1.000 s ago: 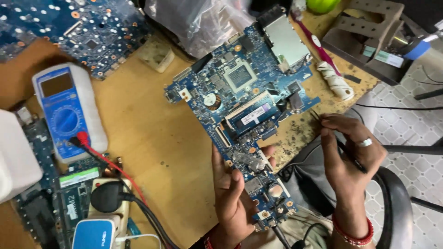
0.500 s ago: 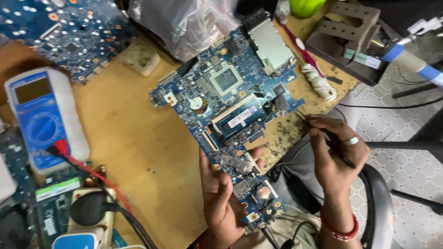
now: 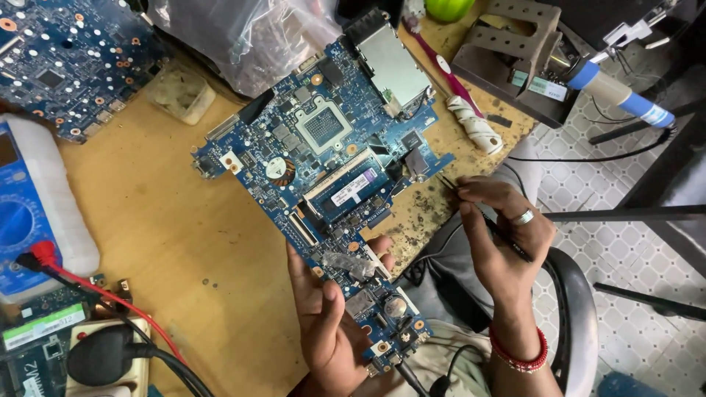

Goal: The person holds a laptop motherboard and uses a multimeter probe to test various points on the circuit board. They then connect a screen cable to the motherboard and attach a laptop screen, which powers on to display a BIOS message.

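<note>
The left hand [image 3: 331, 323] still grips the blue board's [image 3: 323, 169] near end on the table [image 3: 162, 242], now nearer, while right-hand fingers [image 3: 478, 213] pinch tweezers [image 3: 471, 209] beside it.

A blue laptop motherboard [image 3: 331, 169] lies tilted across the wooden bench edge, thin tweezers [image 3: 482, 217] beside it.

bare wood left [image 3: 169, 242], multimeter [image 3: 33, 213] (edge) blocking

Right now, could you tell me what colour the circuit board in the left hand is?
Blue, seen in the head view: circuit board, left hand.
</note>
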